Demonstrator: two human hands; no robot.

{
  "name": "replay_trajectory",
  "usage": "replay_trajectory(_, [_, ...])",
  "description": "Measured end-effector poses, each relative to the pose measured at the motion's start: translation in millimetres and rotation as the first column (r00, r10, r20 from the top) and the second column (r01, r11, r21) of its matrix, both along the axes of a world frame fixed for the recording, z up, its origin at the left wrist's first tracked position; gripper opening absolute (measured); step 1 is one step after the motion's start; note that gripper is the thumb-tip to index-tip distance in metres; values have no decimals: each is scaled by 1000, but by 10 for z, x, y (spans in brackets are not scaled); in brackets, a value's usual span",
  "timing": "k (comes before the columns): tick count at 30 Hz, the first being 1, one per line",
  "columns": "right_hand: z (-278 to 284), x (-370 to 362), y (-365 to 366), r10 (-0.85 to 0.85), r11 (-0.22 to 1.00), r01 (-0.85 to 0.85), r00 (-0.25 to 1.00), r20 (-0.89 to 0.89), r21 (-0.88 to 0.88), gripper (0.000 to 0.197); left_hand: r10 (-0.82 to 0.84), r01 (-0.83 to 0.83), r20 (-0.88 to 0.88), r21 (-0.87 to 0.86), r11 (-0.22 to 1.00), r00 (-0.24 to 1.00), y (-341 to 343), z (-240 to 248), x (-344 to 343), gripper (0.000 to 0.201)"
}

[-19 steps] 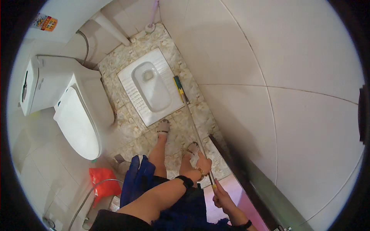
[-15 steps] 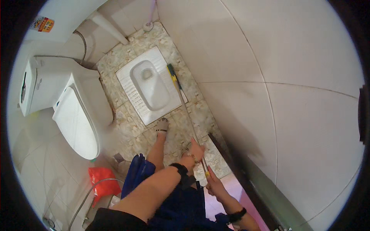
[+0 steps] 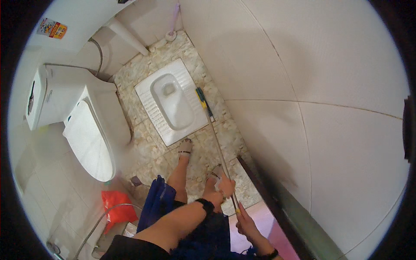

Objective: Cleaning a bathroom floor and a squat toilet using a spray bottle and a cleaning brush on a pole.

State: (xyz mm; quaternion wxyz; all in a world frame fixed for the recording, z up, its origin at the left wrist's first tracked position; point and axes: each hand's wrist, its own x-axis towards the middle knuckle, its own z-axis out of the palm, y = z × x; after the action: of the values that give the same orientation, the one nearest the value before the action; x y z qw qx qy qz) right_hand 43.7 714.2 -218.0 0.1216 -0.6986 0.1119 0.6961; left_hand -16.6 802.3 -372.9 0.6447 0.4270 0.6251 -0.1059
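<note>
A long-handled floor brush (image 3: 220, 149) slants across the floor, its metal pole running from my hands up to a green and yellow head (image 3: 202, 98). The head rests at the right edge of the white squat toilet (image 3: 145, 91), beside the wall. My left hand (image 3: 226, 189) is closed around the lower part of the pole. Closer to me, my right hand (image 3: 246, 224) grips the pole's end by a yellow band. My sandalled feet (image 3: 185, 147) stand on the tiles below the squat toilet.
A white sitting toilet (image 3: 89, 141) with its lid down is at the left. A red plastic bag (image 3: 118, 208) and a grey hose (image 3: 93, 223) lie below it. A lilac-handled toilet brush (image 3: 171, 36) stands in the far corner. A dark door edge (image 3: 268, 195) is at the right.
The brush head has slid toward me along the squat toilet's right edge. Both hands have drawn back with the pole. The whole view has shifted slightly.
</note>
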Motion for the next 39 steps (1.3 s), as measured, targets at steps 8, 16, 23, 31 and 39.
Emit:
replay_trajectory(8, [-660,-144,760,25,960,-35,999,39,279,50,152,-173,128,175,969,980,920,-743,-197,49])
replay_trajectory(16, [-426,-166,558,109,983,-116,992,58,140,52,160,-157,-18,113,981,987,463,-618,-145,56])
replay_trajectory(23, [-1188,-389,1487,99,918,-115,993,61,380,53,163,-161,-23,74,984,986,1971,-790,-362,39])
replay_trajectory(31, [-284,-301,883,112,984,-111,994,4,140,54,123,-126,30,177,976,992,671,-707,-291,66])
replay_trajectory(39, [-899,-349,1869,89,953,-65,994,-68,296,55,-37,49,-63,200,978,997,2146,-1044,-488,46])
